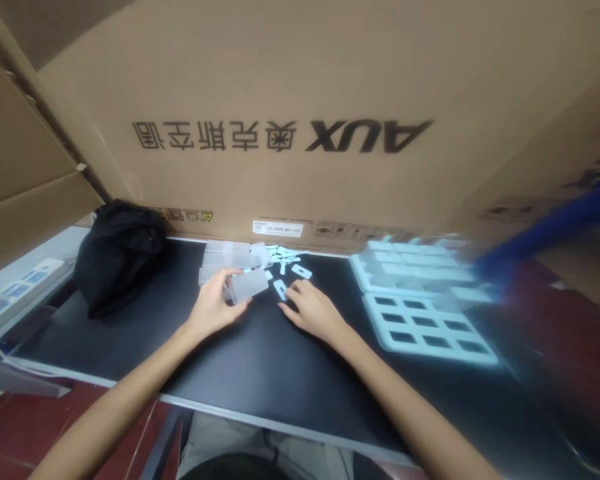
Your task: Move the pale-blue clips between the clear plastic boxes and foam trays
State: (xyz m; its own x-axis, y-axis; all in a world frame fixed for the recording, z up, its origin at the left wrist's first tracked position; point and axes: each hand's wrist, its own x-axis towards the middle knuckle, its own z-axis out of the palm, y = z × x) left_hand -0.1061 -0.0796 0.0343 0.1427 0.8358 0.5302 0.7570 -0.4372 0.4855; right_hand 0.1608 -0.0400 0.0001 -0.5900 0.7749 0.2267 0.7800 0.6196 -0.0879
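Note:
My left hand (215,303) is closed around a small translucent plastic case (249,284), held just above the black table (260,363). My right hand (313,308) rests on the table with its fingers stretched toward a small white flat piece (280,289). Several more such white pieces (290,257) lie scattered just beyond, near the cardboard wall. More translucent cases (230,255) are stacked behind my left hand.
Two white trays with rectangular pockets lie to the right: the near one (430,328) and the far one (410,267). A black bag (117,257) sits at the left. A large cardboard box (300,113) walls off the back. A blurred blue shape (555,230) crosses the right edge.

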